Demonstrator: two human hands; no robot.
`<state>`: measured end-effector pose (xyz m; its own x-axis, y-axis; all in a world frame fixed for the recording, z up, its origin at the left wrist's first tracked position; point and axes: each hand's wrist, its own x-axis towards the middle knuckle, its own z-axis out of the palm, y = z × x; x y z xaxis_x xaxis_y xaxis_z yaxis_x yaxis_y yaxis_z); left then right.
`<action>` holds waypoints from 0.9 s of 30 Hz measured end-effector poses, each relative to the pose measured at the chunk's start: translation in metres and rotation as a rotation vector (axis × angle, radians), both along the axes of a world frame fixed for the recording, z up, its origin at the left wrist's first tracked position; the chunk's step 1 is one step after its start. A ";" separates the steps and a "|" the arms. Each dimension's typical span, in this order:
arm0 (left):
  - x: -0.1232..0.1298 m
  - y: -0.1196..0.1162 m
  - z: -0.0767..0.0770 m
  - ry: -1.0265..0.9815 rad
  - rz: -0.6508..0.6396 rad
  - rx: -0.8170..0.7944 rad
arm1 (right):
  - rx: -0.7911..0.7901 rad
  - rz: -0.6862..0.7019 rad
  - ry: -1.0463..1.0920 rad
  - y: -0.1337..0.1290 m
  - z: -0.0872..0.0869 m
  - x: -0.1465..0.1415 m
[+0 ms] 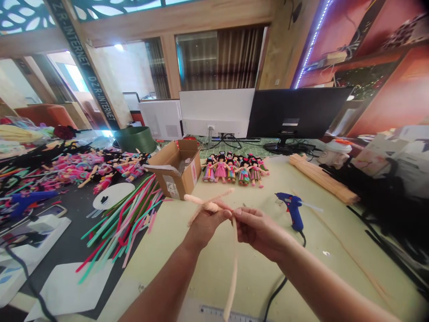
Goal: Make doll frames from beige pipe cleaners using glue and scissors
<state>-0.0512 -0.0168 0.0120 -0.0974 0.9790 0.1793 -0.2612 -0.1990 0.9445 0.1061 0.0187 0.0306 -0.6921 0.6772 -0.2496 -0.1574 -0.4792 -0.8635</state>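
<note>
Close together over the pale green table, my two hands work on peach-coloured pipe cleaners. My left hand (pixel 204 226) is closed around a crossed bundle of pipe cleaners (pixel 197 201), whose thick ends stick out to the upper left and upper right. With thumb and fingers pinched, my right hand (pixel 256 228) grips one peach pipe cleaner (pixel 233 273) where it meets the bundle. Its loose length hangs down toward the table's near edge. Beyond the hands stand several small dolls (pixel 231 170) with black hair and colourful dresses.
A blue glue gun (pixel 292 210) lies right, its cord running toward me. An open cardboard box (pixel 179 172) and coloured pipe cleaners (pixel 125 219) are left. Peach pipe cleaners (pixel 323 179) lie bundled at the right. A ruler (pixel 221 312) sits at the near edge; monitors (pixel 217 112) stand behind.
</note>
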 end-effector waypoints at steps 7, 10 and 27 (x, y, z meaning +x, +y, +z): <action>0.015 0.004 -0.010 -0.098 0.136 -0.038 | 0.295 -0.212 -0.061 -0.002 0.001 -0.002; 0.021 0.004 -0.009 -0.105 0.123 -0.125 | 0.591 -0.348 -0.192 0.001 -0.004 -0.001; 0.016 -0.004 -0.003 -0.048 0.104 -0.009 | 0.734 -0.324 -0.373 -0.012 0.000 0.002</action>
<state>-0.0354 -0.0206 0.0094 -0.2066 0.9648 0.1630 -0.2849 -0.2187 0.9333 0.1084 0.0063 0.0310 -0.3986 0.9041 0.1541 0.1636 0.2354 -0.9580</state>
